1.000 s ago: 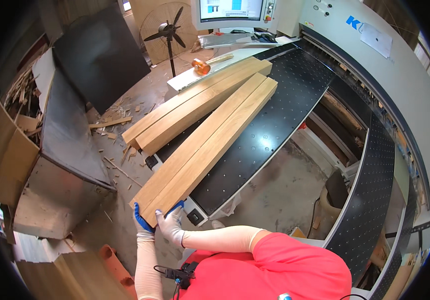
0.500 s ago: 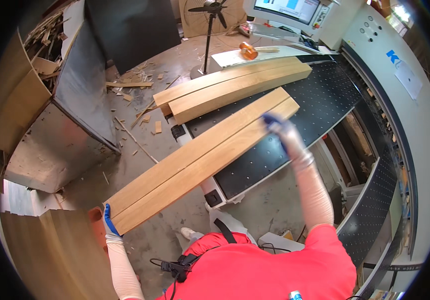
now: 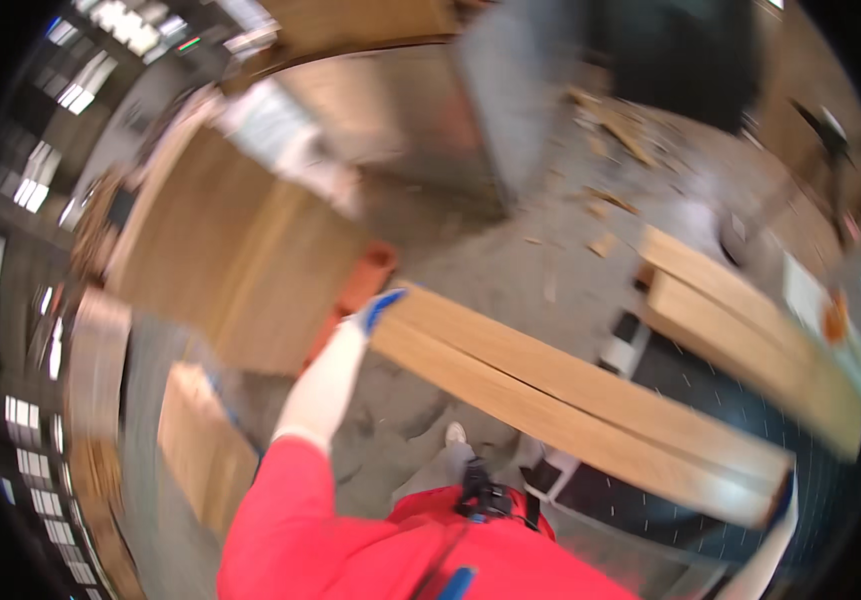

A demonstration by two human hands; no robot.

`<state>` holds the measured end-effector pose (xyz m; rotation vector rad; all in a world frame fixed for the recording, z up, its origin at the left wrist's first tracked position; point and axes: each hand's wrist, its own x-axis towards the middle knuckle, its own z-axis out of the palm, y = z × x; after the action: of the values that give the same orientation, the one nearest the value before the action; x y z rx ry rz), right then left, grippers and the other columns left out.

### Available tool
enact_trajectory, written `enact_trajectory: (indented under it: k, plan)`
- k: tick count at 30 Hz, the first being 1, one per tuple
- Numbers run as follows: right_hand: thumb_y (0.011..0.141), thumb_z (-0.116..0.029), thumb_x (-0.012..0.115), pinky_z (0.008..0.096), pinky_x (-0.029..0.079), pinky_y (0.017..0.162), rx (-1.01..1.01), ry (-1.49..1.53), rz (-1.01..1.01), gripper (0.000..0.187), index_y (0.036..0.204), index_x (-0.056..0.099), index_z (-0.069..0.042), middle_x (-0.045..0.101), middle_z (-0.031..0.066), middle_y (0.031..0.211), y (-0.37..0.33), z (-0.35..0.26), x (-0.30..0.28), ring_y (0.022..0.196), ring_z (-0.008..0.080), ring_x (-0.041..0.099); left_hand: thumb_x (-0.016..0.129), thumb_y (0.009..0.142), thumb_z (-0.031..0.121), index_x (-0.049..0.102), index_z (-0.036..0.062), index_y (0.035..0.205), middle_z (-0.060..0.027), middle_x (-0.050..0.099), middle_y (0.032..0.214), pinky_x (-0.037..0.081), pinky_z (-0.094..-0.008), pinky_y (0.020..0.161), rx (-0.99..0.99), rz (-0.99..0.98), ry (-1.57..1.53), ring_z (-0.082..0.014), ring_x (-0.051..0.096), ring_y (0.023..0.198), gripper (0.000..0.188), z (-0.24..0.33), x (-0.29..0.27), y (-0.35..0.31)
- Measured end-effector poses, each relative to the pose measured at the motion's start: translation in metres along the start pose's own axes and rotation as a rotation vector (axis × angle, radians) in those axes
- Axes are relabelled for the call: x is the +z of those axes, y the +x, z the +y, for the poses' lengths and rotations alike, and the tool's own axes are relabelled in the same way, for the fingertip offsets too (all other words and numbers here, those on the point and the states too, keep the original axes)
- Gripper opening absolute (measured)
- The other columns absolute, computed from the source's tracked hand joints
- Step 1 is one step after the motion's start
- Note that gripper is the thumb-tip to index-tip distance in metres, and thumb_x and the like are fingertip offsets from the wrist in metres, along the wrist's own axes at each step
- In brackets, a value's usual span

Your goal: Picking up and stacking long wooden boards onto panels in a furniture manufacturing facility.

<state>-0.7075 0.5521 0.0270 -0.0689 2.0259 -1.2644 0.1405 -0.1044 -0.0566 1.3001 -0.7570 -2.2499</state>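
Two long, pale wooden boards [image 3: 562,392] lie side by side across the view, a thin dark gap between them. My left hand [image 3: 382,308], in a glove with blue on it, is closed around their left end, beyond the table's edge. At the opposite end my right hand [image 3: 786,503] presses against the board ends, its fingers partly hidden and blurred. That right part of the boards is over a black perforated table [image 3: 685,385].
More wooden boards [image 3: 750,335] rest on the table's far side. A tall stack of wood panels [image 3: 240,235] stands at left beside an orange-red support [image 3: 362,282]. Wood scraps [image 3: 615,135] litter the floor near a metal bin [image 3: 405,110]. A fan [image 3: 830,135] stands far right.
The view has swung to the left, bringing the panel stack into the middle left. My right hand has moved from the boards' side to their right end; my left hand keeps its hold.
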Motion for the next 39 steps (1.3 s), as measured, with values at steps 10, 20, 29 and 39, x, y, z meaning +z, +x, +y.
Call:
enact_trajectory:
  k: [10, 20, 29, 39]
  plan:
    - [0.100, -0.032, 0.034, 0.0526, 0.007, 0.119, -0.099, -0.443, -0.062, 0.057, 0.149, 0.033, -0.001, 0.030, 0.0108, 0.156, 0.013, -0.132, 0.175, 0.144, 0.0308, 0.024, 0.064, 0.090, 0.048, 0.063, 0.0081, 0.124, -0.0053, 0.069, 0.115, 0.053, -0.0351, 0.088, -0.015, -0.038, 0.148, -0.0168, 0.068, 0.098, 0.052, 0.003, 0.043, -0.050]
    - [0.101, -0.032, 0.037, 0.0491, 0.012, 0.118, -0.195, -0.421, -0.424, 0.056, 0.147, 0.036, -0.001, 0.034, 0.0101, 0.153, -0.016, -0.198, 0.379, 0.141, 0.0288, 0.028, 0.061, 0.090, 0.056, 0.064, 0.0103, 0.126, 0.0003, 0.065, 0.122, 0.042, -0.0298, 0.098, 0.207, 0.105, 0.331, -0.0109, 0.059, 0.110, 0.059, -0.057, -0.059, -0.105]
    - [0.101, -0.033, 0.039, 0.0461, 0.016, 0.118, -0.231, -0.501, -0.758, 0.055, 0.146, 0.038, -0.001, 0.038, 0.0095, 0.151, -0.152, -0.193, 0.593, 0.139, 0.0270, 0.032, 0.062, 0.089, 0.056, 0.063, 0.0124, 0.128, -0.0009, 0.067, 0.120, 0.045, -0.0311, 0.096, 0.154, 0.383, 0.024, -0.0125, 0.062, 0.106, 0.059, -0.168, -0.227, -0.357]
    - [0.101, -0.033, 0.042, 0.0427, 0.020, 0.117, -0.196, -0.672, -1.185, 0.054, 0.145, 0.040, -0.001, 0.042, 0.0088, 0.148, -0.437, -0.075, 0.892, 0.137, 0.0250, 0.036, 0.060, 0.095, 0.044, 0.059, 0.0095, 0.128, -0.0044, 0.066, 0.119, 0.051, -0.0339, 0.092, 0.411, 0.590, -0.491, -0.0156, 0.065, 0.104, 0.048, -0.347, -0.450, -0.650]
